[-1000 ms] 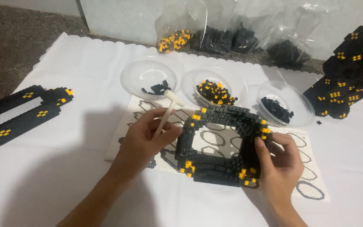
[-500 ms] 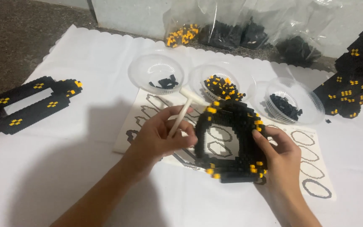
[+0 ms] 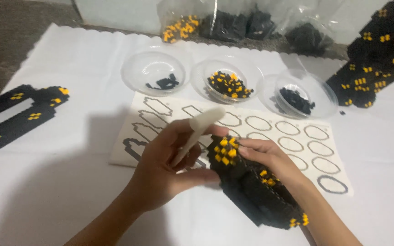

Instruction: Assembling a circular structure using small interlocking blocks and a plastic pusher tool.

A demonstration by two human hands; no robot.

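My left hand (image 3: 169, 166) holds a white stick-like tool (image 3: 197, 133) between thumb and fingers, its tip pointing up and right. My right hand (image 3: 272, 161) grips a black block-built frame with yellow spots (image 3: 251, 184), now tilted on edge so its side faces me. The fingers of both hands meet at the frame's top corner, where a cluster of yellow blocks shows. Under the hands lies a paper sheet (image 3: 306, 146) printed with black outline shapes.
Three clear bowls stand behind the sheet: left bowl (image 3: 153, 72) with a few black pieces, middle bowl (image 3: 228, 77) with black and yellow pieces, right bowl (image 3: 299, 93) with black pieces. Another black frame (image 3: 17, 116) lies far left. A large black build (image 3: 375, 59) stands right. Bags of pieces (image 3: 233, 23) lie behind.
The frame has been turned from flat-facing to edge-on and lowered toward the table. Both hands moved slightly with it; the white tool stays in my left hand.
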